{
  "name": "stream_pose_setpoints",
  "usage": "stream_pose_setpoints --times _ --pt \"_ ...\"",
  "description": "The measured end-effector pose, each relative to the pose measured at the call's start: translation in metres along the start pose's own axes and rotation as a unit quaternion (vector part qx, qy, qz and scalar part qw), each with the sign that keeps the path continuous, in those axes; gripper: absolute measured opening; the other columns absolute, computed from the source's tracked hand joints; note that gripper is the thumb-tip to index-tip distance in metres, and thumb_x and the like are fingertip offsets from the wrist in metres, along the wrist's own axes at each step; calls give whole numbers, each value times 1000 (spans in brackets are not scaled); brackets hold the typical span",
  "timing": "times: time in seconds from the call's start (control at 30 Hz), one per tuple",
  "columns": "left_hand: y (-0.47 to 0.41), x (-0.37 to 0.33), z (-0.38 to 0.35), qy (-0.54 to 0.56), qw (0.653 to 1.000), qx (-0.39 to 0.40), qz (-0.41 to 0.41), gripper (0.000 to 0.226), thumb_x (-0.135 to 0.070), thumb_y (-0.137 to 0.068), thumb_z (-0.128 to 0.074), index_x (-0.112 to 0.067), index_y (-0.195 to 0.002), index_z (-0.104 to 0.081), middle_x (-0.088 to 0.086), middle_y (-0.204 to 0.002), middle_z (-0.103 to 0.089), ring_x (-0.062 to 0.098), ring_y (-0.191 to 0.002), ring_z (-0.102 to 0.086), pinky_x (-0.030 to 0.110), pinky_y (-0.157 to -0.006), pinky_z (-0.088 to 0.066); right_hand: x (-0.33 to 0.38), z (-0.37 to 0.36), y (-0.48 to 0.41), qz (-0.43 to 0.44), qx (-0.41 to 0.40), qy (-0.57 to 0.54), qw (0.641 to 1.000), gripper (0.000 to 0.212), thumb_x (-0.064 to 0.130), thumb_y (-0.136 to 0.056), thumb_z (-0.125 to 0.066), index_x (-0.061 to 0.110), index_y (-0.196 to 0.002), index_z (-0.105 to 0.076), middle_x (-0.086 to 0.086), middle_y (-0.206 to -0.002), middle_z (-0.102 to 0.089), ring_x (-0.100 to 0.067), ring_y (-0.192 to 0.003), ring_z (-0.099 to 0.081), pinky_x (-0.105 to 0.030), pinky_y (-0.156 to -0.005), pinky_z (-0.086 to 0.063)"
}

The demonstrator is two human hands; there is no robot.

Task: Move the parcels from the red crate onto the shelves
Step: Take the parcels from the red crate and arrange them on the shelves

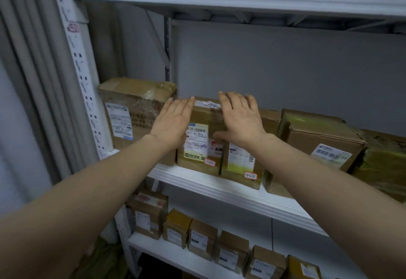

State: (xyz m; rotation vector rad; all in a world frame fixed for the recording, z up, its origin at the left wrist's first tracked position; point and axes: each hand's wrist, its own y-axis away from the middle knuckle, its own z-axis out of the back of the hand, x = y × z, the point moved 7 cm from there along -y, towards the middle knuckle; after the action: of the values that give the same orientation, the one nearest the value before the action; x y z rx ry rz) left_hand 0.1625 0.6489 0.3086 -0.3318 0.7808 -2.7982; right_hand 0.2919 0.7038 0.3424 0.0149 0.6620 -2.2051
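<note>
Standing on the shelf (219,187), a parcel (203,147) is flanked by the left hand (173,122) at 9 o'clock, right hand (239,120) at 2. Both hands are released, laid flat.

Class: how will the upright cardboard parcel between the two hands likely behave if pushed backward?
The parcel probably stays stiff: its taped cardboard faces look flat. Standing taller than wide, it might tip if pushed near the top. The neighbouring box close beside it should steady it.
</note>
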Motion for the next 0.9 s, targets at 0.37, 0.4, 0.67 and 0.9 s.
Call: stream_pose_setpoints --times 0.37,0.4,0.67,0.9 --pt "37 107 25 9 993 -117 -11 98 -14 -60 -75 3 -144 -27 25 -141 -31 39 -132 -26 46 -113 -24 109 2 -49 67 2 -69 995 109 60 -73 -68 18 -151 -6 -12 -156 -15 -29 -143 -18 -43 -115 -6" --pt "33 121 19 8 996 -90 3 101 -17 -62 -75 2 -146 -22 25 -146 -25 40 -136 -22 46 -116 -20 118 3 -56 66 5 -73 995 108 61 -73 -68 18 -151 -7 -12 -156 -15 -29 -142 -20 -43 -115 -7" --pt "15 209 -16 -48 997 59 14 98 -34 -82 -68 -11 -152 -3 12 -156 -15 29 -144 -15 48 -118 -2 161 -20 -105 -4 58 -55 997 85 20 -84 -69 21 -150 -16 -12 -154 -19 -37 -142 -17 -47 -112 -25" --pt "-2 211 -21 -2 1000 -15 0 76 -14 -82 -69 -8 -146 -29 23 -131 -36 41 -126 -32 53 -110 -26 165 -25 -111 -58 53 -9 997 90 9 -83 -70 17 -151 -11 -14 -147 -22 -38 -134 -24 -46 -96 -46"
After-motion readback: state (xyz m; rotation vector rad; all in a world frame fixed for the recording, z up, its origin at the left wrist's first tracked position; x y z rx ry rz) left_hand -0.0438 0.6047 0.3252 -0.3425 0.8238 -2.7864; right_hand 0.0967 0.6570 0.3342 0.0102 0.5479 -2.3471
